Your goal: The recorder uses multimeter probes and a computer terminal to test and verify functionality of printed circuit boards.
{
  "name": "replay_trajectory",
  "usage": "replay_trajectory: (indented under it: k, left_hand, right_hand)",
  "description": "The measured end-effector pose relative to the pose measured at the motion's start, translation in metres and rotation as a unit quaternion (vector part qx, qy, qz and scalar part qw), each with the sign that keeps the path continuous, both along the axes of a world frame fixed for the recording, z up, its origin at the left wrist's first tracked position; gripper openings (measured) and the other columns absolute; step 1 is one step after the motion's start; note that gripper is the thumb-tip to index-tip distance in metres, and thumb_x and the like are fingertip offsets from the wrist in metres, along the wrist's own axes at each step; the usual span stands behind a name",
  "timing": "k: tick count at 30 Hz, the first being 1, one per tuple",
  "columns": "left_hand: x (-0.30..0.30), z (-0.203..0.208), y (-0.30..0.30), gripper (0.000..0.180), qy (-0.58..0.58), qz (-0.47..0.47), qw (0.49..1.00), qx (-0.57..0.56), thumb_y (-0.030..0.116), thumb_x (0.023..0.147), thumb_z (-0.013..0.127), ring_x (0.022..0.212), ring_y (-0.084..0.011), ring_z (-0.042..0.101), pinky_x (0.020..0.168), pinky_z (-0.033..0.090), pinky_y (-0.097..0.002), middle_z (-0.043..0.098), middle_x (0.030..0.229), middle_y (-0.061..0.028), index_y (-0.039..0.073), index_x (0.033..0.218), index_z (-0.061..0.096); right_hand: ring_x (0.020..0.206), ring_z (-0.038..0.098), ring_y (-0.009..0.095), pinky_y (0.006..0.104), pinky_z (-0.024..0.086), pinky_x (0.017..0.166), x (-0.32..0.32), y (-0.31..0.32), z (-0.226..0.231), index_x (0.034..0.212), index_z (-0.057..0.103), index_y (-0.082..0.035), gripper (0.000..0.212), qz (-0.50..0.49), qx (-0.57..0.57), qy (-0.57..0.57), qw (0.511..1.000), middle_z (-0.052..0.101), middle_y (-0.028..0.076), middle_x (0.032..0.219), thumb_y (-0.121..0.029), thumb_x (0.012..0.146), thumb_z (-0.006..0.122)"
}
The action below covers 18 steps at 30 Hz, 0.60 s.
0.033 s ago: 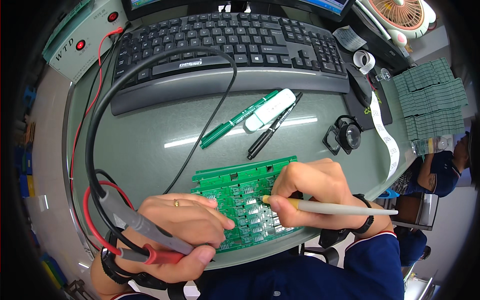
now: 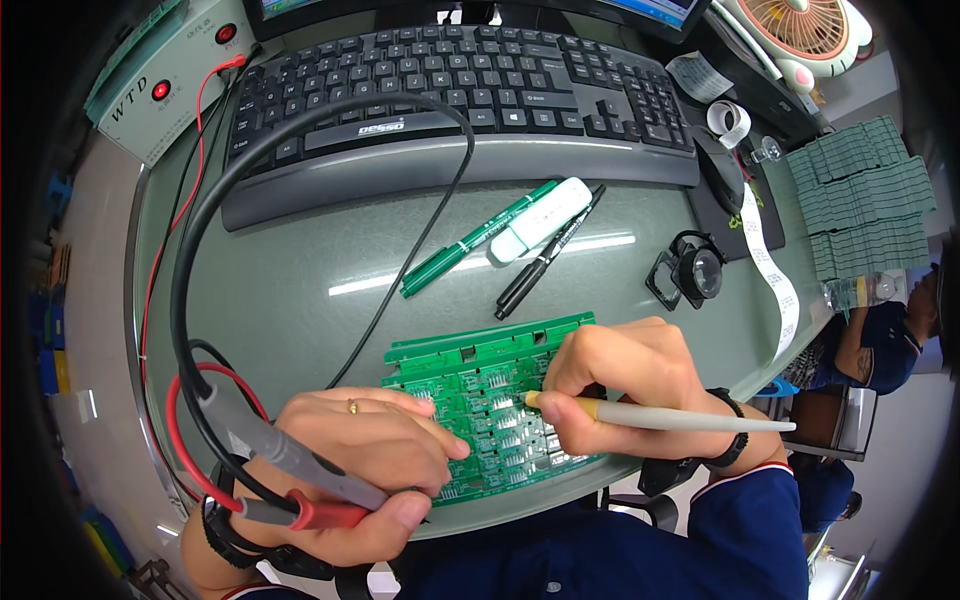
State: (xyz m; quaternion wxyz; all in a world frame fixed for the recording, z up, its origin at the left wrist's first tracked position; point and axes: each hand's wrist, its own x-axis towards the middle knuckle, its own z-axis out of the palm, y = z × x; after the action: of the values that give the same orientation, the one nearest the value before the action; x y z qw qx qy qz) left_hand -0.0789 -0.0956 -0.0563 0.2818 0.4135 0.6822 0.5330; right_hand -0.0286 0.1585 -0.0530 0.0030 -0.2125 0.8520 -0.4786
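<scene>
We see a green circuit board (image 2: 480, 400) lying flat near the front edge of the grey-green counter (image 2: 300, 290), partly covered by both hands. Our right hand (image 2: 625, 385) rests on the board's right half, its grip pinching a slim pale pen-like tool (image 2: 660, 417) whose yellowish tip touches the board near its middle while the shaft runs off to the right. Our left hand (image 2: 360, 470) lies over the board's lower left corner, its grip closed around two test probes, a grey one (image 2: 290, 455) and a red one (image 2: 315, 515), held side by side and pointing right. From the probes a black lead (image 2: 200, 230) and a red lead (image 2: 150, 300) loop up along the left side of the counter toward a pale green box with red buttons (image 2: 150, 90) at the far left corner. Beyond the board, well apart from it, lie a green marker (image 2: 475, 240), a white stick-shaped item (image 2: 540, 220) touching it, and a black pen (image 2: 545, 255) just beside them. A small black magnifier (image 2: 692, 270) stands to the right, near a white paper strip (image 2: 775, 280). A black keyboard (image 2: 450, 90) spans the far side of the counter. At the right edge, stacks of green boards (image 2: 870, 200) sit beside another person's arm in a dark sleeve (image 2: 880, 335).
</scene>
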Motion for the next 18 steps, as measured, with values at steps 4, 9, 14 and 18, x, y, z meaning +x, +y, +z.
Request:
replay_trajectory:
  k: [4, 9, 14, 18]
  left_hand:
    - [0.0016, 0.0026, -0.0003, 0.026, -0.003, 0.006, 1.000, -0.009, 0.028, 0.076, 0.053, 0.090, -0.0245, 0.071, 0.091, 0.048, -0.0367, 0.069, 0.074, -0.0041, 0.006, 0.070, 0.066]
    - [0.0001, 0.0017, 0.0012, 0.028, 0.002, 0.000, 1.000, -0.004, 0.029, 0.078, 0.052, 0.089, -0.0243, 0.071, 0.090, 0.048, -0.0367, 0.069, 0.074, -0.0041, 0.006, 0.069, 0.065]
    - [0.0012, 0.0027, 0.0025, 0.030, 0.009, 0.002, 1.000, -0.005, 0.030, 0.079, 0.051, 0.089, -0.0247, 0.071, 0.090, 0.048, -0.0371, 0.069, 0.073, -0.0048, 0.006, 0.068, 0.064]
    - [0.0010, 0.0042, 0.0029, 0.031, 0.008, 0.002, 1.000, -0.008, 0.030, 0.080, 0.050, 0.089, -0.0249, 0.071, 0.090, 0.048, -0.0373, 0.068, 0.074, -0.0049, 0.006, 0.068, 0.064]
  right_hand:
    - [0.047, 0.050, 0.026, 0.0333, 0.040, 0.044, -0.0014, -0.0004, -0.0002, 0.070, 0.045, -0.006, 0.025, 0.012, 0.000, 0.020, 1.000, 0.048, 0.006, 0.056, -0.005, 0.078, 0.068]
    - [0.048, 0.054, 0.023, 0.0322, 0.042, 0.044, 0.0026, 0.0023, -0.0060, 0.072, 0.048, -0.006, 0.023, 0.008, -0.016, 0.007, 1.000, 0.052, 0.005, 0.058, -0.007, 0.079, 0.070]
    - [0.052, 0.058, 0.021, 0.0307, 0.044, 0.046, 0.0050, 0.0058, -0.0088, 0.078, 0.054, -0.007, 0.018, 0.028, -0.076, -0.009, 0.997, 0.057, 0.005, 0.062, -0.011, 0.080, 0.072]
    - [0.056, 0.061, 0.023, 0.0310, 0.047, 0.050, 0.0031, 0.0038, -0.0054, 0.088, 0.061, -0.007, 0.016, 0.019, -0.053, 0.039, 0.998, 0.060, 0.006, 0.065, -0.018, 0.084, 0.071]
